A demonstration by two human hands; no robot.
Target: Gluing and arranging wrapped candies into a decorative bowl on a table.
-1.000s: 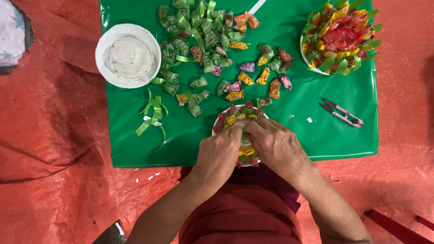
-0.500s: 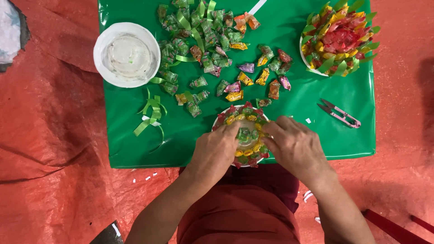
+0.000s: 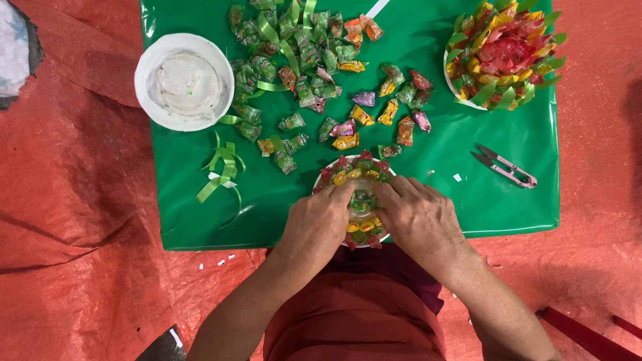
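A small round white plate (image 3: 319, 182) ringed with wrapped candies, red on the outside, yellow and green further in, lies at the near edge of the green table cover (image 3: 508, 200). My left hand (image 3: 319, 224) rests on the plate's left half, fingertips pressing the candies. My right hand (image 3: 416, 217) covers its right half, fingers pointing at the green candies (image 3: 361, 200) in the middle. Neither hand lifts anything. Just beyond the plate lies a loose heap of wrapped candies (image 3: 314, 67), mostly green, with several yellow, red and purple ones.
A white bowl (image 3: 184, 80) stands at the far left of the cover. A finished candy arrangement (image 3: 505, 53) sits at the far right. Pink thread snips (image 3: 505, 166) lie right of my hands. Green ribbon pieces (image 3: 221, 167) lie to the left. Red tarp (image 3: 73, 220) surrounds the cover.
Both hands shifted slightly on the candy plate; the right hand drew left toward its centre, and more of the plate's far rim shows now.
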